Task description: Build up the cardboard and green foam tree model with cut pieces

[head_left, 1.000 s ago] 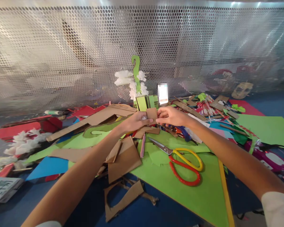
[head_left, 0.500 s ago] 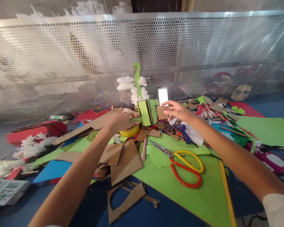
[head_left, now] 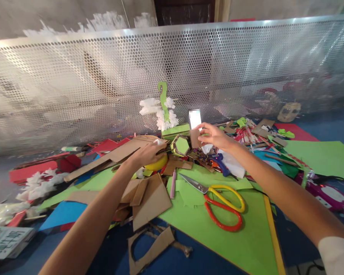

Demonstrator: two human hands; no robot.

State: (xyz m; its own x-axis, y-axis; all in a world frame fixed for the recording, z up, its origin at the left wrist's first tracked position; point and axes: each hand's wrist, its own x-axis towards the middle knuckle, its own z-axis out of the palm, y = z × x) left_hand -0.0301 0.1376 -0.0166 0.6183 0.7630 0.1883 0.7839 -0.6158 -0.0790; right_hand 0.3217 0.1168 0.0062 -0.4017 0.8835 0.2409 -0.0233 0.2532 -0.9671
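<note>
My left hand (head_left: 149, 153) is closed on the left part of a green cardboard piece, whose hexagonal end (head_left: 181, 146) faces me. A yellow round object (head_left: 156, 164) lies just under that hand. In my right hand (head_left: 213, 136), a small brown cardboard piece (head_left: 195, 138) is pinched between thumb and fingers, right beside the hexagonal end. Behind them stands a green curved shape (head_left: 163, 101) with white tufts (head_left: 149, 106) on it. A bright phone screen (head_left: 195, 119) shows above the cardboard piece.
Scissors (head_left: 215, 198) with yellow and red handles lie on green sheets (head_left: 235, 236). A blue glue gun (head_left: 222, 164) sits right of centre. Cardboard scraps (head_left: 150, 198) are in front, a milk carton (head_left: 8, 240) at left, and a perforated metal barrier (head_left: 126, 76) behind.
The green cardboard piece has turned, so its hexagonal end now faces me instead of its slatted side. My right hand still holds the brown piece. The view has shifted slightly.
</note>
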